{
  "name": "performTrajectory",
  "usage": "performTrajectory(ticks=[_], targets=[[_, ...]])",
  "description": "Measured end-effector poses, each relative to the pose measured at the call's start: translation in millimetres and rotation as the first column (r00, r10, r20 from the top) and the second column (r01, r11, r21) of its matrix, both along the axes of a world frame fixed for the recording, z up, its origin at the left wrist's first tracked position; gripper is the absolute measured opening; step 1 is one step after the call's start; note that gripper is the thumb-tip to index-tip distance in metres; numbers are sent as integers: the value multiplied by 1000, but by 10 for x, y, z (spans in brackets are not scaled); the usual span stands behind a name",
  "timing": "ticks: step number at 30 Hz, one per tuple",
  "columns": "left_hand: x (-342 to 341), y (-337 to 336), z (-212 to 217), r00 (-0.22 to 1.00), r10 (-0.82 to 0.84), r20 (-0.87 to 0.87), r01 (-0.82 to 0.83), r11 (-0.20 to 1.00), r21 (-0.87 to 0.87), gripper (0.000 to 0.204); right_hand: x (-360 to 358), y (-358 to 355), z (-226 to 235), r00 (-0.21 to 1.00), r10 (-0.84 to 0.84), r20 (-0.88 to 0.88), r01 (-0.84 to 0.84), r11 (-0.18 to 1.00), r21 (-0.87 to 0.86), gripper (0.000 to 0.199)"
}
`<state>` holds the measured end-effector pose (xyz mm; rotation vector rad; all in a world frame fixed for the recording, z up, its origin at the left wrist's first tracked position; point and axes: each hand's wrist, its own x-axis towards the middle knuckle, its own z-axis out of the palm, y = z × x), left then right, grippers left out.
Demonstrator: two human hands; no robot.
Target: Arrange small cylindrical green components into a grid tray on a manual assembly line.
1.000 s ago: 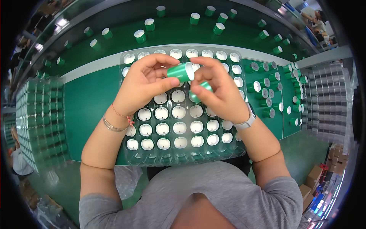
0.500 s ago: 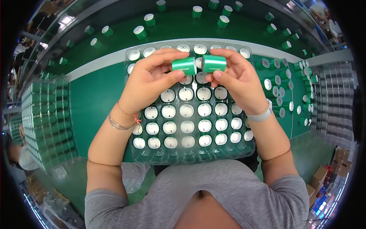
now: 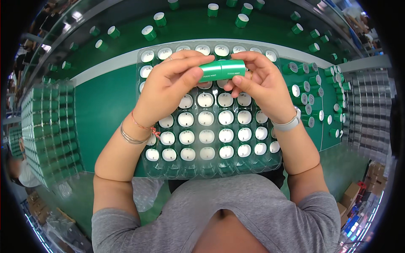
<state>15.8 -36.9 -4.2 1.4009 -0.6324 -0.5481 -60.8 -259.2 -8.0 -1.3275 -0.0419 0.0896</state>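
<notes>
My left hand pinches a shiny green oval tube-shaped casing between thumb and fingers. A second green casing, wider and of the same sheen, is gripped by my right hand. The two casings meet end to end in one line, held level above a clear plastic tray. Rows of oval pieces with white tops fill most of the tray's pockets. Part of the tray's far rows is hidden behind my hands.
The tray lies on a green work surface. On the right stand several green casings. Beyond the pale rail, more white-topped pieces stand spread on a green belt. Tall stacks of trays flank the table, left and right.
The casings were slightly apart; now their ends touch, the left one having moved right and up a little. The pieces beyond the rail have shifted left.
</notes>
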Motion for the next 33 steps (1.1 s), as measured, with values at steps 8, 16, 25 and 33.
performTrajectory(ticks=[8,16,25,33], targets=[[-17,-42,-59,998,41,-48,-46,991,-125,38,4,-30,-23,998,-9,58,9,1000,-1,35],[-27,-62,-62,997,65,47,-57,988,-146,52,6,17,-94,974,30,226,-4,994,-113,46],[-35,-63,-53,984,61,167,-49,996,-77,48,15,5,-85,957,46,288,9,983,-186,43],[-14,-68,-89,984,54,172,-37,994,-99,44,12,-31,-112,949,62,310,2,980,-201,41]])
